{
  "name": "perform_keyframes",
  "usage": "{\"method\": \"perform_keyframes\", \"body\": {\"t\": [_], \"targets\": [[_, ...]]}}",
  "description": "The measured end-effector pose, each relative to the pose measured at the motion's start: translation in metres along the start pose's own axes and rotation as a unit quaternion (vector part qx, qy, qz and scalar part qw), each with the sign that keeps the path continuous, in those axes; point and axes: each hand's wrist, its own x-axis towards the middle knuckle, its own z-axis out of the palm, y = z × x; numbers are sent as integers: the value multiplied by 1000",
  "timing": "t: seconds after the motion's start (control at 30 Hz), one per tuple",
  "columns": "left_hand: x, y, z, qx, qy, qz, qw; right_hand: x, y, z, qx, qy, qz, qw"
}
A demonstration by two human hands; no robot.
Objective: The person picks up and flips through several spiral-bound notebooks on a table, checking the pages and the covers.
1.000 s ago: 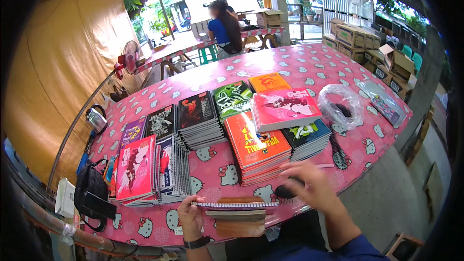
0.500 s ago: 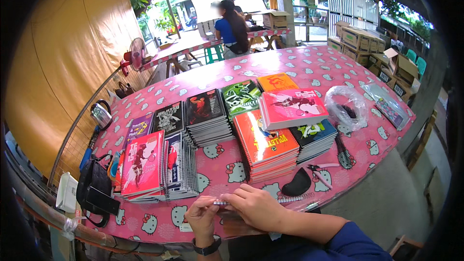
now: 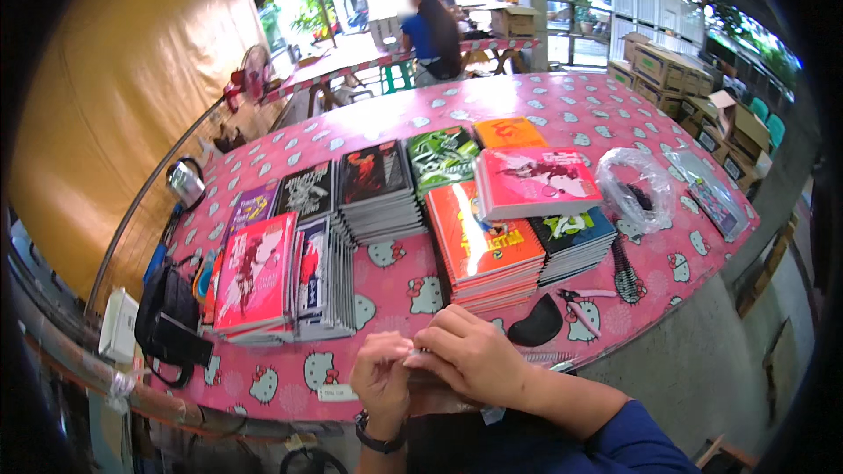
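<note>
At the near table edge my left hand (image 3: 383, 377) and my right hand (image 3: 474, 356) meet, fingertips pinched together on the edge of a spiral notebook. Most of that notebook is hidden under my hands. A thin wire coil (image 3: 550, 357) sticks out to the right beyond my right hand. Past it lie a curved black pad (image 3: 536, 321) and pink-handled cutters (image 3: 580, 309). Ahead stand stacks of spiral notebooks: pink ones (image 3: 256, 274) at left, orange ones (image 3: 486, 241) in front of me, and another pink pile (image 3: 539, 179) on top of others.
A black bag (image 3: 167, 316) with a phone (image 3: 183, 339) sits at the left edge, near a metal kettle (image 3: 185, 183). On the right are a black coil bundle (image 3: 624, 272) and a clear plastic bag (image 3: 634, 191). Cardboard boxes (image 3: 667, 70) are stacked behind; people sit at a far table.
My hands have drawn closer together, and the notebook edge seen between them is now largely covered. The view has shifted slightly; the stacks stay put.
</note>
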Motion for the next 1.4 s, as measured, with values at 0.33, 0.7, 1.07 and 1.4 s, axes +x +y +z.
{"method": "perform_keyframes", "body": {"t": [0.33, 0.7, 1.07, 1.4], "targets": [[-2, -5, 2, 73, -67, -85, 991, -1, 3, -13, -35, -61, 23, 997], [175, 43, -192, 70, 371, 88, 922, -65, 97, -126, -39, 173, 282, 943], [322, -3, -205, 337, -181, -144, 913, -123, 127, -155, -45, 219, 366, 903], [262, -166, -175, 567, -376, -74, 729, -120, 180, -181, -117, 345, 330, 871]]}}
